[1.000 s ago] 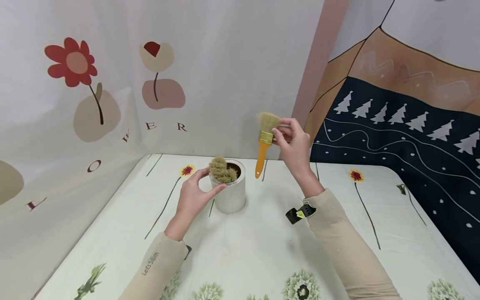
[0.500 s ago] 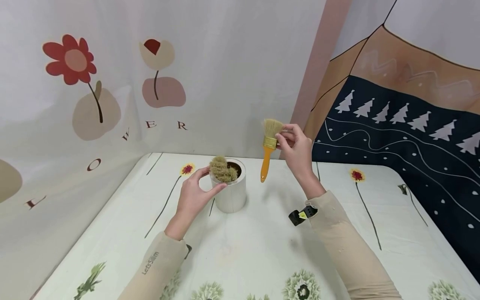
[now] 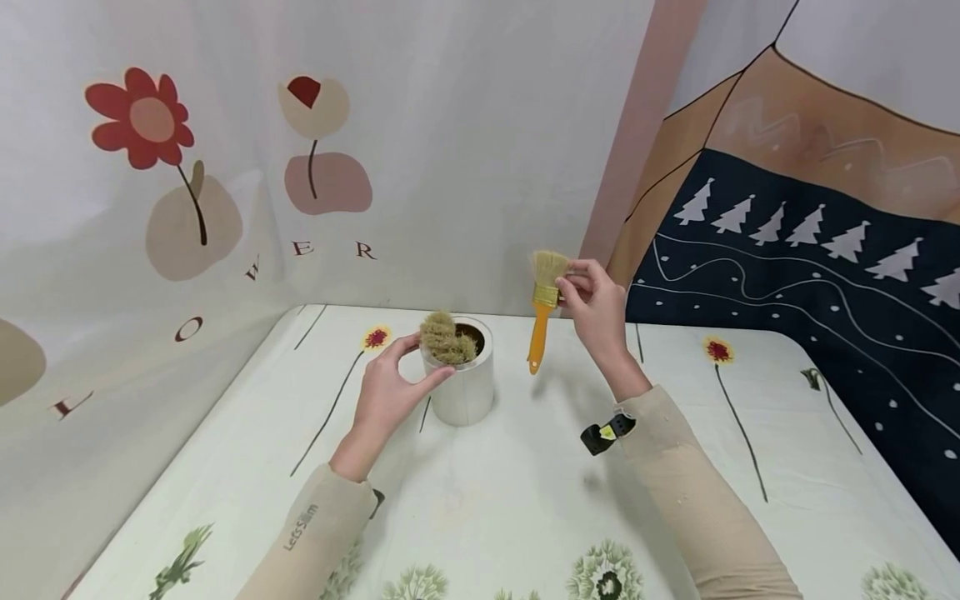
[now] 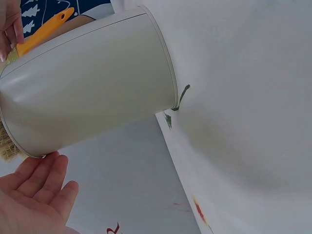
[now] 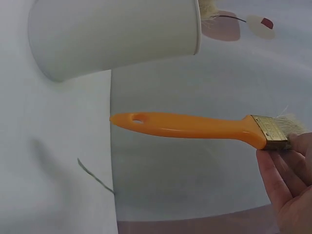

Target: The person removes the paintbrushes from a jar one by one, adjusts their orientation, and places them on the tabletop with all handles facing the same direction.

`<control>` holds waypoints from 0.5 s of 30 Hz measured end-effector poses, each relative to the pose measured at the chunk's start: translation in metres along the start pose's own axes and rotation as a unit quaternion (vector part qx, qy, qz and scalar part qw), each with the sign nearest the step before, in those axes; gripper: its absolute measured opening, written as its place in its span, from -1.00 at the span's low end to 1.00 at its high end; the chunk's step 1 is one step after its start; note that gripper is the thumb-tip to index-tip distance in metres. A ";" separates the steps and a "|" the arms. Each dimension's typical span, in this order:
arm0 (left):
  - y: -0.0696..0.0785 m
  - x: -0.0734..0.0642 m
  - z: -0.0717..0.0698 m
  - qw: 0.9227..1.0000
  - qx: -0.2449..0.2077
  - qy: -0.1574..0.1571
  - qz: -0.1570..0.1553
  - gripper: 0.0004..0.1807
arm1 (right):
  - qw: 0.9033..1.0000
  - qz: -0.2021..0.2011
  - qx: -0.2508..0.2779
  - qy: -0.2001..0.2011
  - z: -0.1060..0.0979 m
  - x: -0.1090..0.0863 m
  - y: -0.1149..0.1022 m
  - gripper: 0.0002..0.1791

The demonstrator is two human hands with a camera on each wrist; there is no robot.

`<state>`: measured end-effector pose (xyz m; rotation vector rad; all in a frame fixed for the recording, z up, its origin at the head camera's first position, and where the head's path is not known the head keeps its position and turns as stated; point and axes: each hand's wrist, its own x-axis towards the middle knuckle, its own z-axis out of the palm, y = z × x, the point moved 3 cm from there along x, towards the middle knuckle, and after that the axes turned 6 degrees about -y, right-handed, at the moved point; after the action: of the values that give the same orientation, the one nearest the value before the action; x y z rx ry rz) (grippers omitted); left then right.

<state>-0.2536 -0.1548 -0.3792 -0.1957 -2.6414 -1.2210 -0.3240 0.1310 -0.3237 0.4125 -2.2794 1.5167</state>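
My right hand (image 3: 597, 312) pinches a paintbrush (image 3: 541, 325) near its brass-coloured ferrule, bristles up and orange handle hanging down. In the right wrist view the thumb lies at the pale bristles and the fingers behind the ferrule; the handle (image 5: 190, 126) is free. The brush is right of a white cylindrical pot (image 3: 463, 393) that stands upright on the table. My left hand (image 3: 384, 400) holds the pot's rim, thumb at the front and fingers at the far left side. Tan, bristly tufts (image 3: 446, 340) stick up from the pot's left half; its dark inside shows at the right.
The pot stands on a white table cover (image 3: 465, 508) printed with flowers, near its back edge. A pale curtain (image 3: 465, 167) with printed flowers and letters hangs close behind. At the right hangs a dark blue cloth (image 3: 795, 292) with printed trees.
My right hand has moved down and slightly right with the paintbrush, whose handle end now hangs lower. The left hand and the pot have stayed in place.
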 end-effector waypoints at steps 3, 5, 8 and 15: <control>0.000 0.000 0.000 1.000 0.000 0.000 0.000 -0.16 | 1.000 0.007 -0.002 -0.003 0.001 0.000 0.005 -0.67; 0.000 0.000 0.000 1.000 0.000 0.000 0.001 -0.16 | 1.000 0.012 -0.002 -0.005 0.003 0.000 0.009 -0.67; 0.000 0.000 0.000 1.000 0.001 -0.001 0.002 -0.15 | 1.000 0.021 0.001 -0.009 0.004 0.000 0.015 -0.67; -0.001 0.000 0.000 1.000 0.005 -0.002 -0.002 -0.14 | 0.998 0.058 0.004 -0.021 0.009 -0.001 0.028 -0.65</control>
<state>-0.2536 -0.1554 -0.3807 -0.1918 -2.6530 -1.2094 -0.3360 0.1335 -0.3499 0.3234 -2.3673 1.5875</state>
